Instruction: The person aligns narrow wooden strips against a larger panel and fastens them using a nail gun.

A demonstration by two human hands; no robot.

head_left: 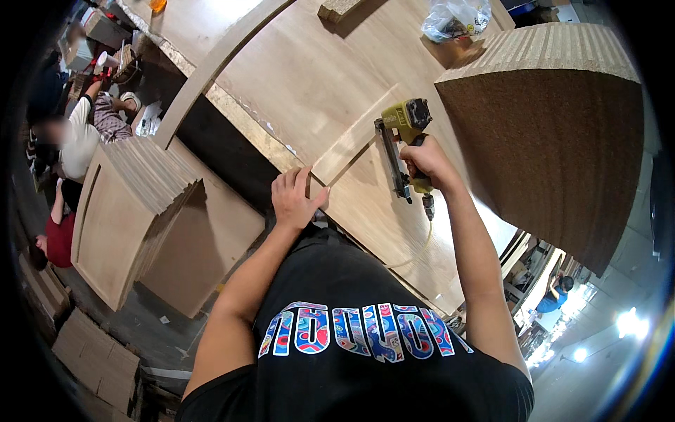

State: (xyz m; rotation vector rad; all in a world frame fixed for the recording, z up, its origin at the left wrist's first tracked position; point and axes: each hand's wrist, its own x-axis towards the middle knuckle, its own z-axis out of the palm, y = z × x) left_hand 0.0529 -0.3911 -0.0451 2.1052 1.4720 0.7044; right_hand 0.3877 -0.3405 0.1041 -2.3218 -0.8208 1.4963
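Note:
My right hand (pixel 430 160) is wrapped round the grip of a yellow-green and black air nail gun (pixel 406 121), its magazine slanting down over the worktable. A thin pale hose (pixel 429 235) runs from the fitting under its handle. Left of the tool, a narrow wooden strip (pixel 351 139) lies flat on the light wood-faced table (pixel 281 91). My left hand (pixel 294 204) rests at the strip's near end by the table edge, fingers spread and thumb apart, the thumb close to the strip's corner. The tool's nose does not appear to touch the strip.
A tall stack of brown boards (pixel 548 141) rises at the right. Stacked framed wooden panels (pixel 116 221) stand at the left below a long curved wooden rail (pixel 204 77). A plastic bag (pixel 457 20) and a wood block (pixel 339 8) lie far back. Other people (pixel 77 144) are at left and right.

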